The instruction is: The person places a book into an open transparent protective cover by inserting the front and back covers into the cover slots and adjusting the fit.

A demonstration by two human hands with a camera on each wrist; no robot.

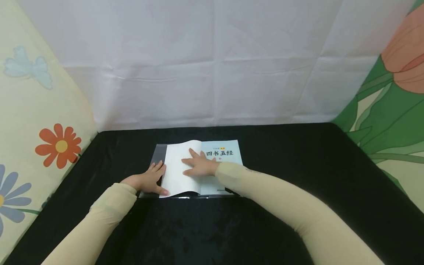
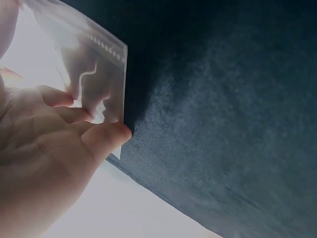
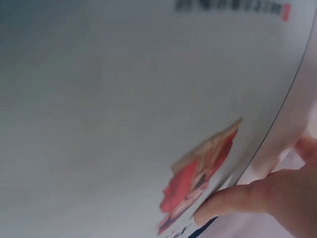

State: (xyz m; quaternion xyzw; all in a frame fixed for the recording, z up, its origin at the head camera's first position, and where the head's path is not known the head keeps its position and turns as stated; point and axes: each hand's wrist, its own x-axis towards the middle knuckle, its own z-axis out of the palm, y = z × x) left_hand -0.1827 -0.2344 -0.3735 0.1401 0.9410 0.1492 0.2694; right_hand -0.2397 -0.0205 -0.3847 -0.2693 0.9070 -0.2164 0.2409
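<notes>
A book point(image 1: 220, 154) with a pale blue front and dark Chinese characters lies on the black table. Its white leaf point(image 1: 175, 158) is folded out to the left, the lower edge bowed up. My right hand point(image 1: 200, 166) rests on this leaf near the fold, fingers spread. Beyond the leaf's left side a clear plastic cover point(image 1: 159, 151) shows. Against that edge lies my left hand point(image 1: 147, 180), fingers extended and thumb at the leaf's lower corner. In the left wrist view, its fingers touch the plastic sheet point(image 2: 106, 64). A red picture point(image 3: 198, 178) appears on the pale page in the right wrist view.
Black cloth point(image 1: 291, 158) covers the table around the book. A white cloth backdrop point(image 1: 212, 73) stands behind it. Flower-printed panels flank the table, one on the left point(image 1: 20, 110) and one on the right point(image 1: 397, 110).
</notes>
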